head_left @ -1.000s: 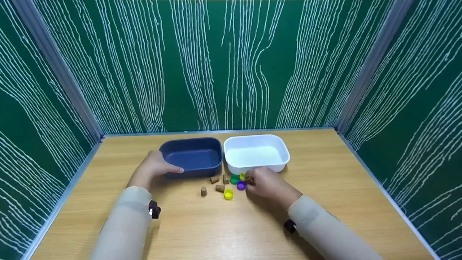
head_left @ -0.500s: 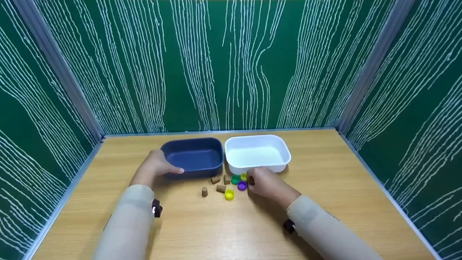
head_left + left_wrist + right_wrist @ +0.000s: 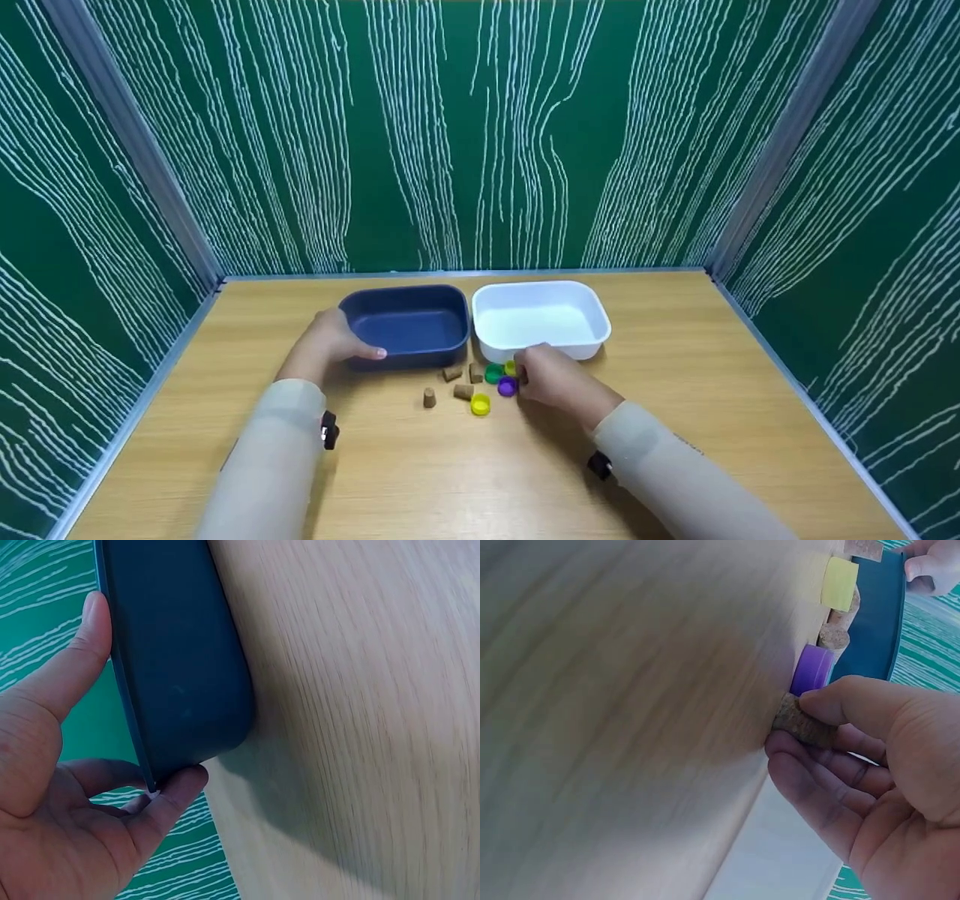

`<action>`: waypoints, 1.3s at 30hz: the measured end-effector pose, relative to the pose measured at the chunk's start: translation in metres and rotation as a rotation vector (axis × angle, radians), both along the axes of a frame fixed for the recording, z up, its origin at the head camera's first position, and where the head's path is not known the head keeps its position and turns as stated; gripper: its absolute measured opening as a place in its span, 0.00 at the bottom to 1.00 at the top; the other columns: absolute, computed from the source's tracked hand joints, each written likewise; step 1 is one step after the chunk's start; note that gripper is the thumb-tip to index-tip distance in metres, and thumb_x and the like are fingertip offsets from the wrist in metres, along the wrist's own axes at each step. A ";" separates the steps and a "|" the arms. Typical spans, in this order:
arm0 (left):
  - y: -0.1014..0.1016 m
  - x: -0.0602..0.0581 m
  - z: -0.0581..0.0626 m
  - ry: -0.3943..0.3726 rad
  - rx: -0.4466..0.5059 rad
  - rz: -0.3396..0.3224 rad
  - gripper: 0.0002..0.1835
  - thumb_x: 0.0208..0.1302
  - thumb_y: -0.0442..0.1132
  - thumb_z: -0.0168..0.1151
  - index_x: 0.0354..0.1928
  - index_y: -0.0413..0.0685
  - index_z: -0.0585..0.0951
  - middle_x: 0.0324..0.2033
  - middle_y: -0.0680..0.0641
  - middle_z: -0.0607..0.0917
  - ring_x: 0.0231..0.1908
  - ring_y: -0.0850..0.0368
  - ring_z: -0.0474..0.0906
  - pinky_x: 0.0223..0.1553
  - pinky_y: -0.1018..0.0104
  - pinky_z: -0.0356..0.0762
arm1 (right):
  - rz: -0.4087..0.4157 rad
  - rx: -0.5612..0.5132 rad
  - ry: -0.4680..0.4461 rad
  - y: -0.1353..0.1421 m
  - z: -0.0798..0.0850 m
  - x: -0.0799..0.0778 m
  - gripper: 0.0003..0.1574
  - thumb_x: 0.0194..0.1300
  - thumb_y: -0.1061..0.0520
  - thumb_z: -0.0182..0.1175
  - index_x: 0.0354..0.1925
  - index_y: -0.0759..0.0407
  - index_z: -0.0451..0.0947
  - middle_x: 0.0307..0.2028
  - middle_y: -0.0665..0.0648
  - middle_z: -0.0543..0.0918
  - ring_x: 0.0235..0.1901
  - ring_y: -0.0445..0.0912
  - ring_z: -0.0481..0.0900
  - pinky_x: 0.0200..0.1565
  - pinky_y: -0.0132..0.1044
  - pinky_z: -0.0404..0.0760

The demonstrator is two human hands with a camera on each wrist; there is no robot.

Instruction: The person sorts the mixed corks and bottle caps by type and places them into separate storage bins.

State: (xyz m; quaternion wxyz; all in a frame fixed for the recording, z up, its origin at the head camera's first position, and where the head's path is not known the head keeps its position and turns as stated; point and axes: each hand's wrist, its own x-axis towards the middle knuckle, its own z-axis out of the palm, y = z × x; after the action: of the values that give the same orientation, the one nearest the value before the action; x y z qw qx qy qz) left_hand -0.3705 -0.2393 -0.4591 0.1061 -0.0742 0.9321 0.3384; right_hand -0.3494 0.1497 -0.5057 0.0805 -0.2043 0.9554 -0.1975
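Note:
My left hand point(image 3: 328, 342) grips the left end of a dark blue tub point(image 3: 411, 327); in the left wrist view its thumb lies along the rim and its fingers wrap the corner. Just in front of a white tub point(image 3: 541, 311), my right hand point(image 3: 561, 380) pinches a cork point(image 3: 801, 721) between thumb and fingers, low over the table. The head view hides that cork behind the hand. Beside the fingers lie a purple bottle cap point(image 3: 508, 386), a green cap point(image 3: 494, 373) and a partly covered yellow cap point(image 3: 511, 367).
Several other corks point(image 3: 463, 391) lie scattered before the tubs, one standing upright point(image 3: 429, 397). Another yellow cap point(image 3: 481, 404) sits nearest the front. Green walls point(image 3: 300, 150) with white wavy lines enclose the wooden table point(image 3: 450, 480) at the back and sides.
The head view has shifted slightly, so the tubs and small pieces appear a little farther right. My right fingers have drawn in around the cork; my left hand stays on the dark blue tub.

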 end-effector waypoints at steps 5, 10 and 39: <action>0.002 0.000 0.003 -0.002 0.015 0.002 0.67 0.57 0.51 0.92 0.86 0.25 0.59 0.81 0.24 0.70 0.79 0.29 0.71 0.88 0.34 0.63 | -0.047 -0.004 -0.055 -0.002 0.003 0.000 0.11 0.68 0.69 0.77 0.41 0.54 0.90 0.32 0.49 0.87 0.36 0.49 0.83 0.44 0.41 0.86; 0.002 0.000 0.003 -0.010 0.007 -0.001 0.66 0.59 0.51 0.91 0.86 0.25 0.58 0.82 0.24 0.69 0.80 0.29 0.70 0.88 0.34 0.63 | -0.073 -0.002 -0.101 -0.003 0.004 0.000 0.11 0.69 0.67 0.77 0.44 0.52 0.91 0.33 0.48 0.88 0.37 0.49 0.85 0.45 0.41 0.87; -0.011 -0.024 -0.017 -0.023 -0.037 -0.042 0.69 0.54 0.56 0.94 0.82 0.21 0.62 0.78 0.22 0.73 0.77 0.28 0.74 0.85 0.34 0.68 | 0.090 0.089 0.042 0.017 0.049 0.001 0.06 0.71 0.63 0.77 0.46 0.59 0.94 0.35 0.53 0.93 0.34 0.48 0.85 0.48 0.45 0.92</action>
State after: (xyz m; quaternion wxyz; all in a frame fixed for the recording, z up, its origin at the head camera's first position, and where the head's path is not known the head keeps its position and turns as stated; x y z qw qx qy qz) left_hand -0.3941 -0.2499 -0.4765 0.1226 -0.0606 0.9382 0.3179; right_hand -0.3487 0.1667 -0.4566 0.0782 -0.2473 0.9546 -0.1467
